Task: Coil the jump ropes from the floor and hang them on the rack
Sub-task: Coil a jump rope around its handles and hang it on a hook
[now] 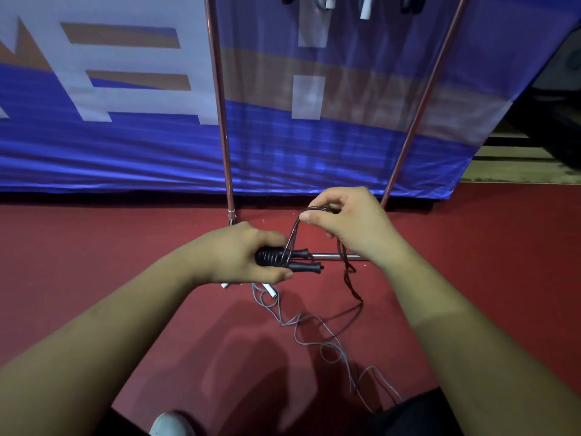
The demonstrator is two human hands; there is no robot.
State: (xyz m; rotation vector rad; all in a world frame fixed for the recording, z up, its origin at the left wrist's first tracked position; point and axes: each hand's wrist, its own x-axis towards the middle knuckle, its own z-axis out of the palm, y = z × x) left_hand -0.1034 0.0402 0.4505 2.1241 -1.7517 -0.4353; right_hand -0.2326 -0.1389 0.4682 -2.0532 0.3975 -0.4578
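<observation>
The big blue banner fills the wall behind, and the red floor runs up to its hem. The chrome rack stands at the floor's far edge, close against that hem. At its top I can just see hung handles, some white and some dark, so some ropes look to be up already. How many I cannot tell, since the top is cut off. The grey rope lies loose and tangled on the floor. It snakes from its white handles, near the rack's base bar, back toward the person's feet, and as far as I can judge nobody has started on it. The black rope is the one in work, held above the floor just in front of the base bar. Its two black handles lie side by side, their long axis level and running along the bar. Their narrow cord ends point to the person's right, toward the rack's right leg. Several turns of cord are wound tight round them, and a slack tail drops from the right hand to the floor. The left hand is curled firmly round the butt ends of the handles. The right hand pinches a loop of cord between thumb and forefinger, raised above the handles. I'd say this rope is partly coiled: the rest of the winding and the hanging remain, then the grey one.
</observation>
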